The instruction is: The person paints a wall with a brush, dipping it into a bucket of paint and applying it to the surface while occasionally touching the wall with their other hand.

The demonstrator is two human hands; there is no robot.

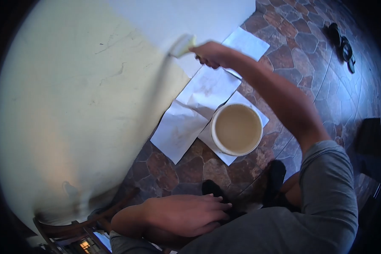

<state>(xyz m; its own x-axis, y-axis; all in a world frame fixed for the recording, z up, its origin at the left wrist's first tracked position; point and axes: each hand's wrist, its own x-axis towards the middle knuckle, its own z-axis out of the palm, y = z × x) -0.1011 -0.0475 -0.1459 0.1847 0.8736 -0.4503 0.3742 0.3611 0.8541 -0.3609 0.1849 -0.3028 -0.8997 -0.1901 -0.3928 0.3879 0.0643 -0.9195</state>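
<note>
My right hand (211, 55) is closed around the handle of a wide paintbrush (183, 45), whose head is against the wall (93, 84). The brush is slightly blurred, and it sits at the border between a whiter area above and the yellowish, cracked surface below. Close to my body, my left hand (184, 215) lies palm down with its fingers stretched out, holding nothing. A white bucket (213, 134) of beige liquid stands on the floor between my feet and the wall, apart from both hands.
White paper sheets (180, 129) cover the floor along the wall and under the bucket. Stone-patterned tiles (167, 169) surround them. Dark sandals (346, 50) lie at the upper right. A wooden chair (67, 230) stands at the lower left, by the wall.
</note>
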